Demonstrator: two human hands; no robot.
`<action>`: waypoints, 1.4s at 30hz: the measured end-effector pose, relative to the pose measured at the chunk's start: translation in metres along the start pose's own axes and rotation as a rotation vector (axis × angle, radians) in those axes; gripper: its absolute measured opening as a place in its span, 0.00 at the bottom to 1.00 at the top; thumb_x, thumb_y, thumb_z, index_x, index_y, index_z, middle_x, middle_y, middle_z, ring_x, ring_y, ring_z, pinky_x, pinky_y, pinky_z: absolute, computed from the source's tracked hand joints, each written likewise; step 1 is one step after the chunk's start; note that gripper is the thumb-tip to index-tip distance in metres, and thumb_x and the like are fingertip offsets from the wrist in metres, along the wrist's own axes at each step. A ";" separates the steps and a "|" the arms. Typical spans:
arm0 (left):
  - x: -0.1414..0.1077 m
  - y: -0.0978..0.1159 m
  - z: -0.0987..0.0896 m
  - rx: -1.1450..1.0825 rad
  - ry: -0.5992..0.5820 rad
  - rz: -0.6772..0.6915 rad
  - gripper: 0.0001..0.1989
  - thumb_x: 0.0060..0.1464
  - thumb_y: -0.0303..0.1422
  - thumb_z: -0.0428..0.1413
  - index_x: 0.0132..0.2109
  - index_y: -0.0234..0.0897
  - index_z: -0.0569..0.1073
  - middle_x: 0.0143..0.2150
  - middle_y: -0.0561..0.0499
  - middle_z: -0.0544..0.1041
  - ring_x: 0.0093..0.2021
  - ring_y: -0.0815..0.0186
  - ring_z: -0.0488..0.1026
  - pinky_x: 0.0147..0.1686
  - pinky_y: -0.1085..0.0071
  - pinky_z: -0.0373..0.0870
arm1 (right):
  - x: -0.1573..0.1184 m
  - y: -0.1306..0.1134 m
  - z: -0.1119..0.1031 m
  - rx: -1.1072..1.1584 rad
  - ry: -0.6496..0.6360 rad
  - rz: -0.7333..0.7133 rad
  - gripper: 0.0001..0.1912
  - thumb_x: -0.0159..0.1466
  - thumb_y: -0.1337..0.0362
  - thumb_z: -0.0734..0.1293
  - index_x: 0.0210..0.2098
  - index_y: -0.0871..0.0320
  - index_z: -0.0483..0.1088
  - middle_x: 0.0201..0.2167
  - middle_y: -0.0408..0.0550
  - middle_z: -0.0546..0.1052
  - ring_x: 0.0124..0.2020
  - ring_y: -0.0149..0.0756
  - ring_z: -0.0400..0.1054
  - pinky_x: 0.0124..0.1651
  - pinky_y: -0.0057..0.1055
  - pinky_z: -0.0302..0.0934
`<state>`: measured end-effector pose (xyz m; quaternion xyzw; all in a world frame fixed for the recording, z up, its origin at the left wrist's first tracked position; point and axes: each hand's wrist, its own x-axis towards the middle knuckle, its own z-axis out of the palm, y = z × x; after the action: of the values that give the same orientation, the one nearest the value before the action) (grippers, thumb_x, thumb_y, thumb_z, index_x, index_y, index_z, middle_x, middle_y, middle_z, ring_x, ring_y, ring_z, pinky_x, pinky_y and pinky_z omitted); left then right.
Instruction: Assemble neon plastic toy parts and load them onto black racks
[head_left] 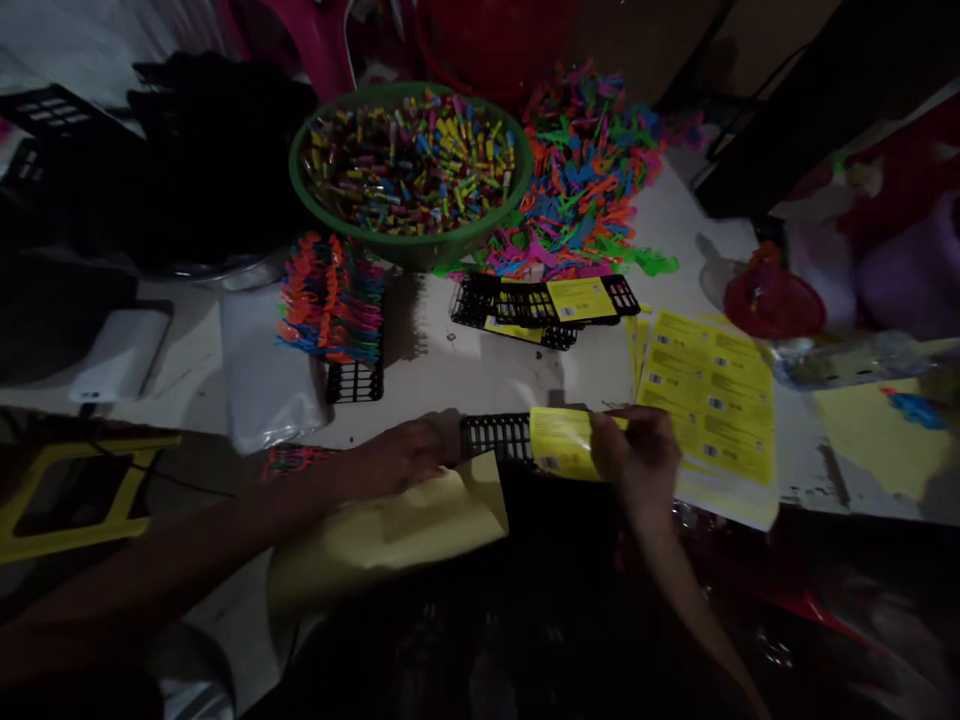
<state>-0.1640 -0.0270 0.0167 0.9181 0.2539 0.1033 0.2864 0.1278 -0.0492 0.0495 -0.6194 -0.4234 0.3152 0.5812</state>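
My right hand (641, 455) is closed in a pinch on the right end of a yellow printed label (562, 440). The label lies over the right part of a black plastic grid tray (499, 437) at the front edge of the table. My left hand (405, 458) is by the tray's left end, its fingers closed on a dull yellow paper sheet (420, 520) that hangs curled over the table edge. Its fingertips are dark and partly hidden. Behind my hands lie more black grid trays (517, 300), some bearing yellow labels.
A green basin (300, 185) full of small colourful pieces stands behind, beside a heap of bright plastic pieces (592, 190). Sheets of yellow labels (705, 400) lie right. Leftward are stacked orange and blue pieces (330, 300), clear plastic bags (266, 370) and a white box (124, 355).
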 end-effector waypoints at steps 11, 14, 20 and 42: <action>0.037 0.012 0.037 0.142 0.030 0.051 0.13 0.58 0.34 0.46 0.35 0.31 0.71 0.61 0.38 0.56 0.60 0.55 0.53 0.58 0.56 0.54 | 0.012 0.072 0.015 -0.218 -0.160 0.223 0.20 0.45 0.51 0.71 0.27 0.57 0.62 0.21 0.37 0.67 0.22 0.28 0.61 0.26 0.25 0.57; 0.040 0.014 0.034 0.167 0.017 0.050 0.13 0.58 0.35 0.46 0.35 0.31 0.71 0.62 0.39 0.55 0.59 0.55 0.54 0.58 0.56 0.54 | 0.012 0.074 0.015 -0.244 -0.158 0.227 0.19 0.46 0.51 0.71 0.28 0.57 0.62 0.21 0.38 0.67 0.23 0.28 0.62 0.26 0.26 0.57; 0.049 0.019 0.023 0.195 -0.071 0.017 0.12 0.57 0.34 0.47 0.38 0.36 0.74 0.64 0.44 0.54 0.54 0.56 0.58 0.54 0.55 0.54 | 0.011 0.075 0.017 -0.241 -0.146 0.231 0.19 0.46 0.52 0.70 0.28 0.57 0.62 0.23 0.40 0.70 0.25 0.30 0.64 0.28 0.26 0.58; 0.069 0.023 0.019 0.431 -0.244 -0.016 0.13 0.53 0.29 0.48 0.41 0.33 0.75 0.62 0.39 0.56 0.56 0.49 0.57 0.50 0.56 0.53 | 0.019 0.051 0.015 -0.882 -0.202 -0.083 0.13 0.59 0.57 0.58 0.24 0.57 0.66 0.30 0.51 0.70 0.31 0.37 0.65 0.34 0.32 0.58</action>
<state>-0.0900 -0.0163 0.0172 0.9617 0.2406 -0.0672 0.1132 0.1315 -0.0234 -0.0011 -0.7563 -0.5964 0.1401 0.2298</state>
